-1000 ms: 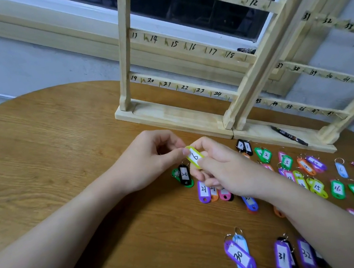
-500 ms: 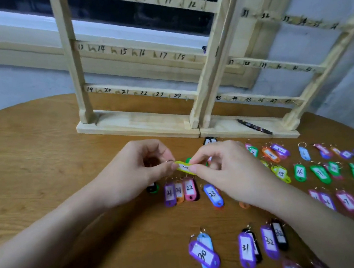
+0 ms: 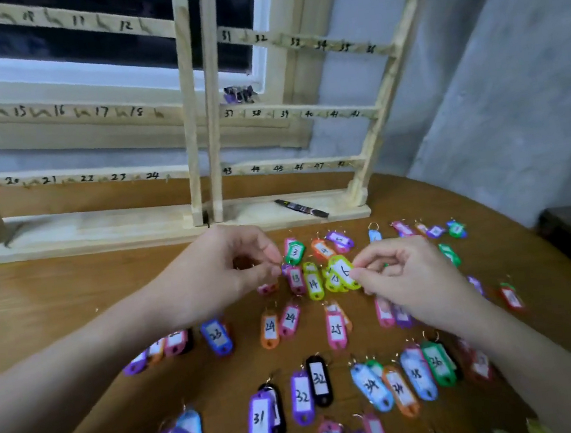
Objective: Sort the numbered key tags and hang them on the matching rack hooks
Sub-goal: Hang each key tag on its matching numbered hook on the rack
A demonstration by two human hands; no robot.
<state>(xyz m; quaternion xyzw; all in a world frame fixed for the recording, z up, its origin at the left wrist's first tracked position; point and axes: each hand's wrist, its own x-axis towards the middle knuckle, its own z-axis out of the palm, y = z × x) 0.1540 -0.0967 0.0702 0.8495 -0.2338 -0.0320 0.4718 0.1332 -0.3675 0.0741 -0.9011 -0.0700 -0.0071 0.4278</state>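
My right hand (image 3: 405, 272) pinches a yellow-green key tag marked 6 (image 3: 344, 271) just above the tags lying on the table. My left hand (image 3: 226, 272) hovers a hand's width to the left, with thumb and forefinger pressed together; I cannot make out anything between them. Many coloured numbered tags lie spread on the round wooden table (image 3: 50, 304), among them tag 14 (image 3: 314, 282), tag 23 (image 3: 216, 336) and tag 31 (image 3: 259, 420). The wooden rack (image 3: 95, 232) stands behind them, and the numbered hooks I can see hold no tags.
A dark pen (image 3: 301, 208) lies on the rack's base at the right. The table's curved edge (image 3: 521, 234) runs down the right side, with a grey wall (image 3: 513, 74) beyond it. A window sill is behind the rack.
My hands have drawn apart: both pinched the yellow-green tag before, now only the right one holds it. My view has swung to the right along the rack.
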